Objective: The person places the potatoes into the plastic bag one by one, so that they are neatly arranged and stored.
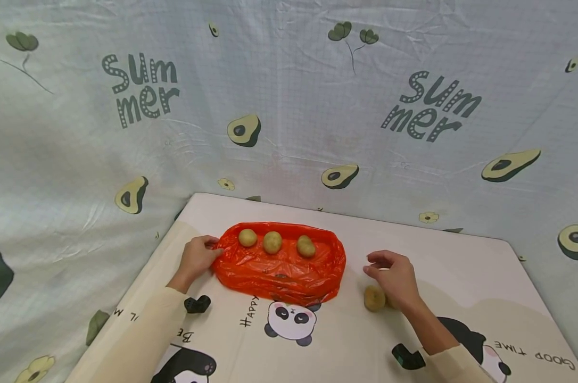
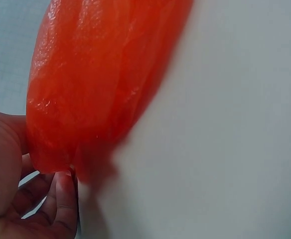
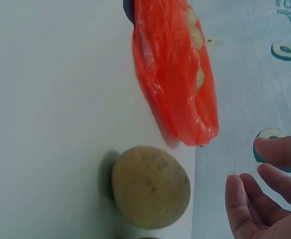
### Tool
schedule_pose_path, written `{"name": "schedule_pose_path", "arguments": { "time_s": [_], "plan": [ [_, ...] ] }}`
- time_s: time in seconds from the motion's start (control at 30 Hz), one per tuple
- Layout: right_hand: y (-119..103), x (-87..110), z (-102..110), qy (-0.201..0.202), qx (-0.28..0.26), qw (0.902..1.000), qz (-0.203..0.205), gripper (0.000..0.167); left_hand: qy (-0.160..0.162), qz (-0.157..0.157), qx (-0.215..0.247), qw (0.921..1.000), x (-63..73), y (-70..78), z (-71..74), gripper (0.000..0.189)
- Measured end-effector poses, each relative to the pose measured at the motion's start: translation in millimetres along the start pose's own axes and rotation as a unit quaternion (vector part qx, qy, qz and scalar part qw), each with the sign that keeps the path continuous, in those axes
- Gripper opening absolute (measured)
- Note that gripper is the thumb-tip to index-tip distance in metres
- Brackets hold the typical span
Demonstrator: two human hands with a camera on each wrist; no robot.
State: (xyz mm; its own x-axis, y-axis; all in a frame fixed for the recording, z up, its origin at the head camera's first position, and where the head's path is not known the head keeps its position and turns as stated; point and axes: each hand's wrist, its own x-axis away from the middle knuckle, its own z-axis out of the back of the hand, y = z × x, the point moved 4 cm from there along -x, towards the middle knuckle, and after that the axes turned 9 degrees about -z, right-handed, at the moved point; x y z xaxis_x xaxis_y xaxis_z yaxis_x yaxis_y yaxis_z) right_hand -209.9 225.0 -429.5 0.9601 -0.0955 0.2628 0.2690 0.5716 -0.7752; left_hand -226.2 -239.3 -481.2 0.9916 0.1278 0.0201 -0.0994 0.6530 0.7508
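A red plastic bag lies spread open on the table, with three potatoes resting in it. My left hand grips the bag's left edge; in the left wrist view the thumb and fingers are on either side of the red plastic. To the right of the bag, my right hand hovers with relaxed, bent fingers that hold nothing. Just below it on the table sits a potato, speckled in the right wrist view. Another potato behind it is mostly hidden by the right hand.
The pale table carries printed pandas and lettering. A curtain with avocado prints hangs behind the table and along its left side. Black straps or devices sit at both wrists.
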Motion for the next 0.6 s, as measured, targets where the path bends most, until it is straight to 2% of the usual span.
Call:
{"name": "schedule_pose_path", "arguments": {
  "time_s": [0.33,0.6],
  "plan": [
    [17.5,8.6,12.1,-0.002,0.019,0.9998,-0.009,0.035,0.006,-0.009,-0.003,0.9999,0.8,-1.6,-0.1,0.037],
    [32.0,13.5,12.1,-0.010,0.026,0.9996,-0.009,0.038,0.004,-0.008,-0.005,0.9999,0.4,-1.2,-1.3,0.036]
  ]
}}
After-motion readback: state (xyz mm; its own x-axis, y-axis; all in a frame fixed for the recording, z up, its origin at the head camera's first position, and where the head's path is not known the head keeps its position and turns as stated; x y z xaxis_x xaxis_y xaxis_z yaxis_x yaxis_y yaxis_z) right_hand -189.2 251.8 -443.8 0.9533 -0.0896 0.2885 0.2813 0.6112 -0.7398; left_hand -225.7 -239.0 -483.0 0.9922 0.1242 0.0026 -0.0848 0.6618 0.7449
